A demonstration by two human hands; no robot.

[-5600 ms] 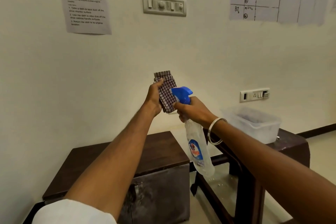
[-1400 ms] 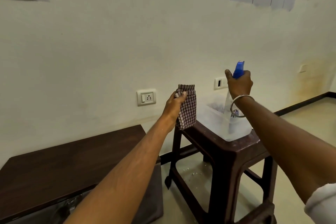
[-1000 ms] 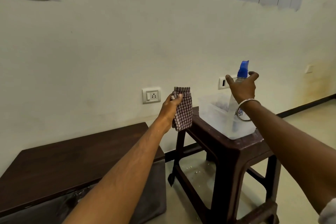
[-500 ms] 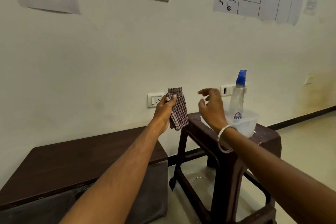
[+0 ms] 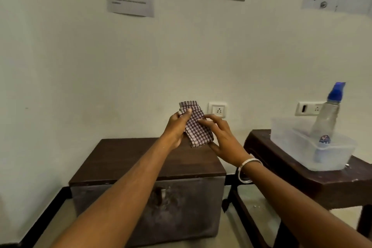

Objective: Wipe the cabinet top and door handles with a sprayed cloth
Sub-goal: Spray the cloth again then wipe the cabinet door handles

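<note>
Your left hand (image 5: 177,129) pinches the folded cloth (image 5: 196,125) at frame centre, above the cabinet top (image 5: 124,157); your right hand (image 5: 223,137) touches it, fingers spread. Risk: the handover fumbles and the cloth drops, or unfolds and wipes poorly.

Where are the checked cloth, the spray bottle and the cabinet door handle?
checked cloth (image 5: 198,132): head view, middle of the folded fabric.
spray bottle (image 5: 327,120): head view, clear body below the blue nozzle.
cabinet door handle (image 5: 163,193): head view, small metal pull on the front.
</note>
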